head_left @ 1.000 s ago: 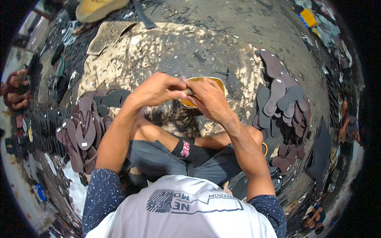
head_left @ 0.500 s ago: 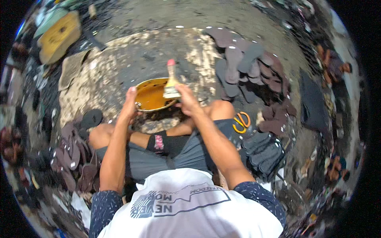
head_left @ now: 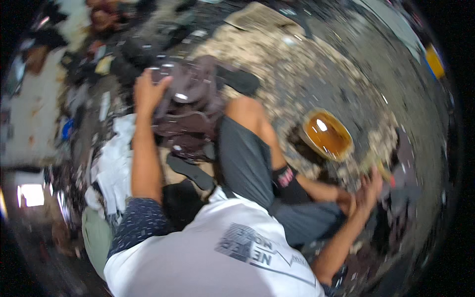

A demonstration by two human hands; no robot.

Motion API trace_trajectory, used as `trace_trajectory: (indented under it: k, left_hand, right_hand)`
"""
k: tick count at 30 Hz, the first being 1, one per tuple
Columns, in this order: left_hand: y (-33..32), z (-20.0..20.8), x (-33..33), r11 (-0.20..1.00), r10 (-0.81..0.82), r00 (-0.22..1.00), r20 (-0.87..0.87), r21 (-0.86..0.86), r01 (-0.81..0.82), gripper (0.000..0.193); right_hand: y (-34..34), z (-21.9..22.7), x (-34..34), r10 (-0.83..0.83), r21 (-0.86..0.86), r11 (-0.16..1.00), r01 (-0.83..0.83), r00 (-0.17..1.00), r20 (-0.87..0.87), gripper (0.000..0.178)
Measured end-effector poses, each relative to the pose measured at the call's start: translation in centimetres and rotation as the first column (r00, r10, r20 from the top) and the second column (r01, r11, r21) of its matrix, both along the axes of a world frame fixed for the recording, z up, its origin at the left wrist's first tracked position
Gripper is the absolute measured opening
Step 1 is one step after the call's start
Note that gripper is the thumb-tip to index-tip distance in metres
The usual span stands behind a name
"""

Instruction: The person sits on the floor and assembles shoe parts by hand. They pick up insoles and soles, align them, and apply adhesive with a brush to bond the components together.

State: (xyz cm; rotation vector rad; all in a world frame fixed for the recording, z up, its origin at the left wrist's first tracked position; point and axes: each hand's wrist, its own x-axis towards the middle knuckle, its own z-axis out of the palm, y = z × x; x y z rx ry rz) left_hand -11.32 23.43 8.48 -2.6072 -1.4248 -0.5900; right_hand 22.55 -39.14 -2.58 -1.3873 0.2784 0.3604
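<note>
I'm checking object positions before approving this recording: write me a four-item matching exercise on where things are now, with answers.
1. oval bowl of amber liquid
2. red-tipped yellow paintbrush, blurred
3. crumpled white material
4. bare left hand

A. at the bare right hand
B. at the dark brown footwear pile
C. on the dark-stained beige mat
D. along the left forearm's outer side

Pairs: 1-C; 2-A; 3-D; 4-B

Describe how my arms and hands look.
Your left hand and right hand look ungloved, and both forearms are bare. The left sleeve is short and dark navy with small white flecks; only a sliver of the right sleeve shows, also dark.
</note>
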Motion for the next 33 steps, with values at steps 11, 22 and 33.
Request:
trace_trajectory:
  k: [11,22,33]
  left_hand:
    - [-15.2,0.2,8.6,0.792,-0.407,0.794,0.452,-0.258,0.553,0.032]
    - [-22.6,-5.7,10.3,0.712,-0.664,0.742,0.093,-0.225,0.665,0.098]
    - [-27.7,-2.6,16.3,-0.381,0.489,0.617,0.616,-0.486,0.787,0.049]
  right_hand:
    - [12.3,-5.4,1.0,0.697,-0.836,0.495,-0.237,0.683,0.219,0.025]
    - [6.5,2.4,1.7,0.639,-0.772,0.635,-0.002,0.562,0.524,0.024]
    - [6.8,12.8,-1.8,-0.150,-0.097,0.963,0.252,0.799,0.582,0.033]
